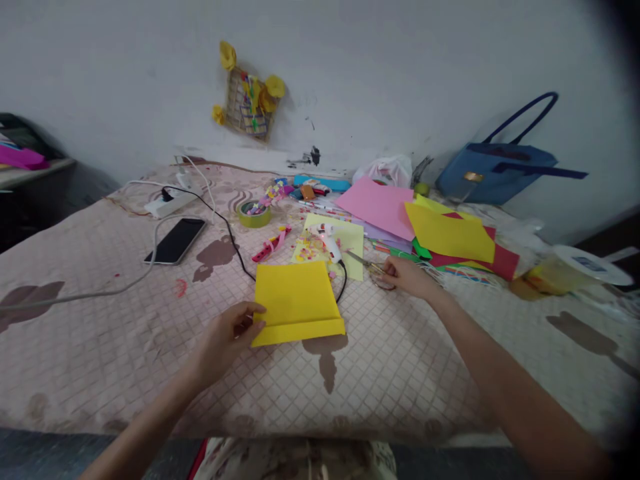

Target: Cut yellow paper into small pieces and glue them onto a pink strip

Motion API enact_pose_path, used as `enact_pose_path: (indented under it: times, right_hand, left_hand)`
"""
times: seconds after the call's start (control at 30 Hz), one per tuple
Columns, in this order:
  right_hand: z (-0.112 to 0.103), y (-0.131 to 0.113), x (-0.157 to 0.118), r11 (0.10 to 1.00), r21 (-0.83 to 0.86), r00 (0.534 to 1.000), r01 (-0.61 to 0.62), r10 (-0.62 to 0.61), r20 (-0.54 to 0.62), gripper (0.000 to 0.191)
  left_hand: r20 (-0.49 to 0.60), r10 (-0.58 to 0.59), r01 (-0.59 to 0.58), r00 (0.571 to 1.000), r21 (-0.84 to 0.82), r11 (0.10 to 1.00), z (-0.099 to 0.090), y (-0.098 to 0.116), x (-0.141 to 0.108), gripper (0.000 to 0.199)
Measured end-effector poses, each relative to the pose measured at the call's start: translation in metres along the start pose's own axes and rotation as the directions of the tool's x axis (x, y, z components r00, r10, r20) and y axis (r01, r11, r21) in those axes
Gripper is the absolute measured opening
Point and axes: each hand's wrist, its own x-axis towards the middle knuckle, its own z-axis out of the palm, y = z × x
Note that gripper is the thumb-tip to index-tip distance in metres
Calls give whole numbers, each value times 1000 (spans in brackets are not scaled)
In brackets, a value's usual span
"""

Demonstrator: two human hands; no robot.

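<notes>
A folded yellow paper [297,300] lies on the patterned tablecloth, with a strip turned up along its near edge. My left hand [233,337] pinches its left edge between thumb and fingers. To the right, my right hand [407,277] has its fingers closed on the handles of the scissors [367,263], whose blades point left toward the hot glue gun [327,243]. The white glue gun rests on a pale yellow sheet [354,233] scattered with small bits, its black cord running behind the yellow paper.
A phone [177,241], power strip [173,203] and cables lie at the left. Green tape [254,217] and a pink clip-like item [271,245] sit mid-table. Coloured papers [450,233], a plastic tub [555,273] and a blue bag [495,173] are at the right.
</notes>
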Motion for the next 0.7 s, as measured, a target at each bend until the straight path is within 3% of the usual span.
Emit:
enact_pose_path:
  times: [0.27,0.4,0.5,0.6,0.7]
  right_hand:
    - [-16,5,-17,1000,-18,999,-6,7,35,18]
    - [-22,2,-43,1000,22,1000,3,-4,26,14]
    - [-20,-12,-65,998,50,997,37,-40,66,12]
    - [-18,-35,-86,992,37,988,124,-127,90,18]
    - [-18,-57,-99,975,7,957,223,-220,188,25]
  left_hand:
    - [-6,-7,7,1000,-36,999,3,-5,1,23]
    - [-80,127,-105,989,234,966,-5,-2,-5,22]
    - [-189,308,-187,932,479,858,-11,8,-5,21]
    - [-64,369,-296,927,481,825,-8,24,1,19]
    - [123,307,-329,944,439,836,6,43,13,21]
